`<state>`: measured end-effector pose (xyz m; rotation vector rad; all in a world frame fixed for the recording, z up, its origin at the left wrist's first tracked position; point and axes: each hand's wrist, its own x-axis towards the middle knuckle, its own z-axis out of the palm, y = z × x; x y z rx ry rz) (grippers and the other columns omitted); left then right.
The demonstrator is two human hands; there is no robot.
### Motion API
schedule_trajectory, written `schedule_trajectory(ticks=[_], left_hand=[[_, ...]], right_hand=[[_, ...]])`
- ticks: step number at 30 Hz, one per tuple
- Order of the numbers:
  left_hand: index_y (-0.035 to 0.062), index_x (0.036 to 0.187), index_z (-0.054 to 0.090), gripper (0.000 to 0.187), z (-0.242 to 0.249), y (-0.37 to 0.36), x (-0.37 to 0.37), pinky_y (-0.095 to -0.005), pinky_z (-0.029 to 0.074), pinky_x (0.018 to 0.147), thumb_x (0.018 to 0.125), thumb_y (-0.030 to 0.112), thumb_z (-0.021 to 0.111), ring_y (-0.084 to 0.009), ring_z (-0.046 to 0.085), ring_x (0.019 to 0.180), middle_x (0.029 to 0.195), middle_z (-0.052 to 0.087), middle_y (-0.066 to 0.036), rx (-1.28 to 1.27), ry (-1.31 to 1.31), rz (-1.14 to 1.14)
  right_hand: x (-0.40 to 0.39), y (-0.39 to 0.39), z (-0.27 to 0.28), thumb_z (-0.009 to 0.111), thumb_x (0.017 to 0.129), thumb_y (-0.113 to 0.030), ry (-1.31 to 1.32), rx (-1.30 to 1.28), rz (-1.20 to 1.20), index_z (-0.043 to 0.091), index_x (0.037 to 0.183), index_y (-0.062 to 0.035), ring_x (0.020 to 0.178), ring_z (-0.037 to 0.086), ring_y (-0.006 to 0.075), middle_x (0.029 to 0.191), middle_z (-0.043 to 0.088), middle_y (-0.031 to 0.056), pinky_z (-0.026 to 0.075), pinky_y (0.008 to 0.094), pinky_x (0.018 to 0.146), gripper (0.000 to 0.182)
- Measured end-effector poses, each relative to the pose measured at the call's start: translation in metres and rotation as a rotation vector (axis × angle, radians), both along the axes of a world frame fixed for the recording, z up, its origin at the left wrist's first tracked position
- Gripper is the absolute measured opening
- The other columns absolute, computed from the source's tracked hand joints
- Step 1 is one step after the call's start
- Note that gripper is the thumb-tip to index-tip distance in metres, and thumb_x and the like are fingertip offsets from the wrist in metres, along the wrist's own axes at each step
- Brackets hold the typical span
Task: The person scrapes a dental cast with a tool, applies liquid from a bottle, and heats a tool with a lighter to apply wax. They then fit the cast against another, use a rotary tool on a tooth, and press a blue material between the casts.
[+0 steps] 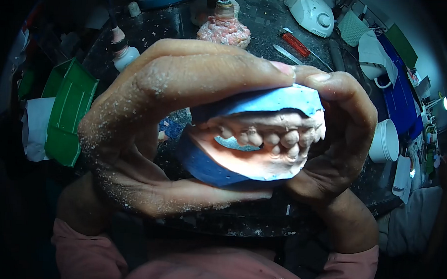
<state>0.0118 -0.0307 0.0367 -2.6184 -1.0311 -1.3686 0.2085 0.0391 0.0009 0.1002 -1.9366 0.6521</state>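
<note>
A dental cast [283, 139] with pale plaster teeth and blue bases above and below is held up close to the camera, its upper and lower parts together. My left hand [139, 121], dusted with white powder, grips it from the left, fingers over the top base and thumb under the bottom one. From the right, my right hand [346, 130] holds the cast's other end, fingertips at the top edge and thumb side beneath. An opening shows between the rows of teeth on the left side.
Behind stands a burner [224, 32] crusted with pink wax. A red-handled tool [294, 44] and a white device [311, 14] lie at the back. Green tray [67, 113] at left; white tub [384, 141], mug [382, 79] and blue bin [397, 97] at right.
</note>
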Motion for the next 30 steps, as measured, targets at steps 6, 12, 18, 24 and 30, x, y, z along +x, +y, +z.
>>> schedule_trajectory(ticks=[6,12,18,24,30], left_hand=[[0.0008,0.120,0.051,0.083,-0.002,0.001,0.000,-0.0334,0.054,0.088,0.052,0.024,0.093,-0.0252,0.060,0.105,0.115,0.060,-0.015,-0.024,-0.053,-0.044],[0.0019,0.120,0.050,0.084,-0.001,0.001,0.004,-0.0322,0.055,0.086,0.051,0.020,0.094,-0.0244,0.060,0.103,0.112,0.060,-0.013,0.015,-0.026,-0.001],[0.0036,0.118,0.049,0.081,-0.002,-0.001,0.008,-0.0326,0.056,0.084,0.052,0.018,0.094,-0.0237,0.060,0.102,0.108,0.059,-0.013,0.095,0.033,0.092],[0.0028,0.119,0.048,0.082,-0.003,-0.001,0.008,-0.0312,0.055,0.082,0.052,0.017,0.094,-0.0235,0.061,0.099,0.106,0.059,-0.013,0.096,-0.003,0.085],[0.0015,0.119,0.049,0.081,-0.003,0.002,0.005,-0.0304,0.054,0.082,0.053,0.018,0.094,-0.0228,0.061,0.098,0.106,0.059,-0.014,0.150,0.051,0.062]], right_hand=[[0.000,-0.001,-0.001,0.087,0.065,-0.010,0.014,-0.033,0.004,0.031,0.130,0.0039,0.119,0.052,0.0302,0.123,0.046,0.0176,0.046,0.0392,0.099,0.086],[0.000,-0.001,0.003,0.087,0.066,-0.010,-0.019,0.037,-0.057,0.031,0.129,0.0038,0.116,0.055,0.0293,0.123,0.049,0.0206,0.047,0.0383,0.098,0.085],[0.000,-0.003,0.005,0.086,0.067,-0.011,-0.064,-0.023,-0.079,0.031,0.128,0.0027,0.113,0.057,0.0307,0.120,0.053,0.0277,0.048,0.0406,0.097,0.083],[0.004,0.000,0.013,0.084,0.069,-0.010,-0.165,0.076,-0.104,0.031,0.127,0.0021,0.112,0.058,0.0329,0.119,0.054,0.0275,0.047,0.0423,0.098,0.079],[0.005,0.001,0.014,0.085,0.068,-0.010,-0.190,0.061,-0.086,0.031,0.127,0.0014,0.114,0.057,0.0340,0.119,0.054,0.0273,0.047,0.0425,0.098,0.081]])
